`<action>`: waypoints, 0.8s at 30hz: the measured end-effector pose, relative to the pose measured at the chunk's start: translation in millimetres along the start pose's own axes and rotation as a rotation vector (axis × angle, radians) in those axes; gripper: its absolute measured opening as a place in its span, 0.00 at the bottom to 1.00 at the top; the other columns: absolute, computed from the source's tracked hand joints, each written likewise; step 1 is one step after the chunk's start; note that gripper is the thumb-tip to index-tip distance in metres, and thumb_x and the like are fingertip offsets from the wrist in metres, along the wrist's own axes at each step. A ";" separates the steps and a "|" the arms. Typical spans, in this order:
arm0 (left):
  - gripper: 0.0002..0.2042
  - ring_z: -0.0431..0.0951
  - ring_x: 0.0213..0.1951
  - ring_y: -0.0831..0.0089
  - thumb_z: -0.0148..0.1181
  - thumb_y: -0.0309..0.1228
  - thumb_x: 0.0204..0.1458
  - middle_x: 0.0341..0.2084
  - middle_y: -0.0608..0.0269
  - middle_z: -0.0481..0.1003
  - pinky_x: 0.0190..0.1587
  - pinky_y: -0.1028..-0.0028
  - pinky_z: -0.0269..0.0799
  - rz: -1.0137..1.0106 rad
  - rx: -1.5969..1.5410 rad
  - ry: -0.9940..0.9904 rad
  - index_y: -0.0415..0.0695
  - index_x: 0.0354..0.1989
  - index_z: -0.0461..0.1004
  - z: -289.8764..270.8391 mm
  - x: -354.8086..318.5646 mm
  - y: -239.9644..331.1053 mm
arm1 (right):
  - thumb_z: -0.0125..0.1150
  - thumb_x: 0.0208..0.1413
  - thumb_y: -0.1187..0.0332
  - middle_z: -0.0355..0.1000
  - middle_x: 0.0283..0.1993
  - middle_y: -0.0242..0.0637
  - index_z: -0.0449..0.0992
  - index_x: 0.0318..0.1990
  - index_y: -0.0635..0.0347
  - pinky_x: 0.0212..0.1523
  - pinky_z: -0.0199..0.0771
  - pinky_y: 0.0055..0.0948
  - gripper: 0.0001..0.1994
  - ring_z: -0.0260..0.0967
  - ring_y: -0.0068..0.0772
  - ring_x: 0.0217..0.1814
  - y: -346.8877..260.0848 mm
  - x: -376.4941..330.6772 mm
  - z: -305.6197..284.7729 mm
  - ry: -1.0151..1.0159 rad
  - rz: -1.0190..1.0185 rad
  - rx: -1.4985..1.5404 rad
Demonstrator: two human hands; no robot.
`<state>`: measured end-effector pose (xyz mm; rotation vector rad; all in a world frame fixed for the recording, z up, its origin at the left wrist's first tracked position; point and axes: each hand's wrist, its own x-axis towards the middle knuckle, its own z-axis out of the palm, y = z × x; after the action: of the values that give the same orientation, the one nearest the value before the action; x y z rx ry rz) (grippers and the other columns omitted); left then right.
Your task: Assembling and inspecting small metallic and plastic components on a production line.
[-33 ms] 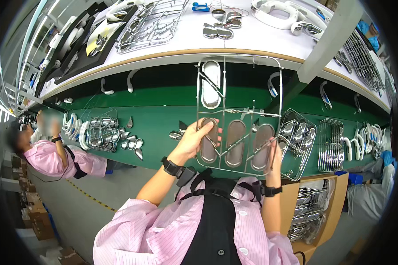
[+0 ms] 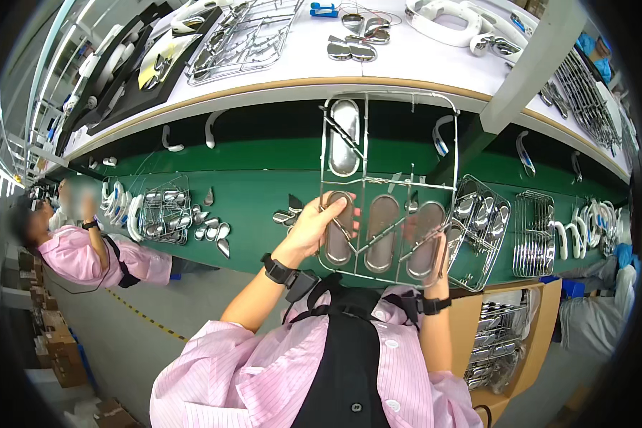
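Observation:
A wire rack (image 2: 410, 182) of shiny metal rods is held up before me, above the green bench. Several long oval metal plates hang on it; one bright plate (image 2: 344, 137) is at its upper left, and darker ones line the lower half. My left hand (image 2: 312, 227) is closed round the lower-left oval plate (image 2: 339, 234), thumb on its face and fingertips behind. At the rack's lower right my right hand (image 2: 441, 265) is closed at the edge, its fingers reaching behind the right oval plate (image 2: 426, 242). The middle oval plate (image 2: 381, 235) hangs between my hands.
Behind my left hand lie small chrome pieces (image 2: 284, 216). Loaded wire racks (image 2: 481, 228) and white curved parts (image 2: 585, 227) stand to the right. A white shelf (image 2: 292, 75) runs above the bench. A carton (image 2: 467, 324) is lower right; a co-worker (image 2: 85, 250) is at left.
The rack has shifted slightly right and down. My right hand's fingers have moved further behind the right oval plate and now show through the rack beside it.

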<state>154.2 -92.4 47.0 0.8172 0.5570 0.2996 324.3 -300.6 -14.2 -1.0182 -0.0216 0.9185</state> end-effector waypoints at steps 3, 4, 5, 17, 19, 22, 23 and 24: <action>0.15 0.79 0.32 0.70 0.53 0.36 0.60 0.36 0.58 0.76 0.35 0.67 0.79 -0.089 -0.042 -0.011 0.39 0.50 0.68 -2.5 1.1 -10.4 | 0.47 0.64 0.54 0.67 0.58 0.41 0.66 0.55 0.67 0.45 0.70 0.23 0.23 0.67 0.26 0.55 15.4 7.6 34.9 -0.314 -0.172 0.097; 0.15 0.79 0.33 0.70 0.53 0.36 0.60 0.36 0.59 0.76 0.35 0.67 0.79 -0.132 -0.071 -0.005 0.39 0.50 0.69 -4.9 0.8 -15.8 | 0.46 0.64 0.55 0.65 0.60 0.41 0.64 0.57 0.67 0.47 0.69 0.24 0.24 0.67 0.27 0.55 25.9 14.7 31.8 -0.254 -0.116 0.126; 0.15 0.79 0.33 0.70 0.53 0.37 0.60 0.36 0.60 0.76 0.36 0.67 0.80 -0.125 -0.071 0.004 0.40 0.50 0.69 -7.3 0.9 -18.6 | 0.45 0.64 0.55 0.64 0.61 0.41 0.62 0.59 0.67 0.48 0.69 0.25 0.25 0.66 0.28 0.55 29.9 18.9 35.7 -0.196 -0.059 0.153; 0.15 0.80 0.36 0.67 0.51 0.36 0.61 0.39 0.55 0.76 0.36 0.69 0.80 -0.079 0.016 0.092 0.40 0.51 0.67 -32.2 -25.5 -14.3 | 0.51 0.58 0.61 0.60 0.62 0.51 0.55 0.65 0.62 0.50 0.77 0.41 0.30 0.67 0.46 0.54 14.8 -6.9 45.7 -0.509 0.099 0.702; 0.15 0.79 0.36 0.68 0.51 0.36 0.61 0.39 0.56 0.76 0.35 0.69 0.80 -0.105 0.001 0.103 0.40 0.51 0.68 -35.6 -29.7 -19.0 | 0.54 0.58 0.61 0.62 0.60 0.47 0.52 0.67 0.59 0.51 0.75 0.41 0.31 0.67 0.44 0.52 6.4 -13.8 61.4 -0.544 0.071 0.694; 0.15 0.78 0.34 0.69 0.51 0.36 0.60 0.38 0.58 0.76 0.33 0.71 0.78 -0.142 -0.007 0.076 0.40 0.50 0.69 -42.0 -33.1 -25.4 | 0.59 0.57 0.60 0.64 0.52 0.40 0.56 0.64 0.57 0.52 0.72 0.38 0.30 0.65 0.39 0.50 13.2 -15.2 59.1 -0.634 0.025 0.573; 0.15 0.78 0.34 0.70 0.51 0.36 0.61 0.38 0.59 0.76 0.33 0.71 0.78 -0.110 0.002 0.099 0.39 0.51 0.69 -40.7 -34.4 -25.7 | 0.61 0.56 0.59 0.63 0.48 0.36 0.62 0.56 0.58 0.52 0.71 0.36 0.24 0.63 0.34 0.49 23.2 -8.4 51.9 -0.682 0.016 0.610; 0.15 0.78 0.33 0.70 0.51 0.36 0.61 0.37 0.59 0.76 0.32 0.71 0.78 -0.078 0.011 0.124 0.39 0.51 0.69 -39.1 -36.3 -26.1 | 0.60 0.57 0.60 0.65 0.43 0.34 0.66 0.46 0.59 0.52 0.71 0.36 0.16 0.64 0.31 0.45 31.6 1.6 52.6 -0.728 0.031 0.755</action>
<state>103.1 -102.5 18.4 0.7889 0.7054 0.2775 283.1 -255.4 -8.7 0.0410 -0.2494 1.1577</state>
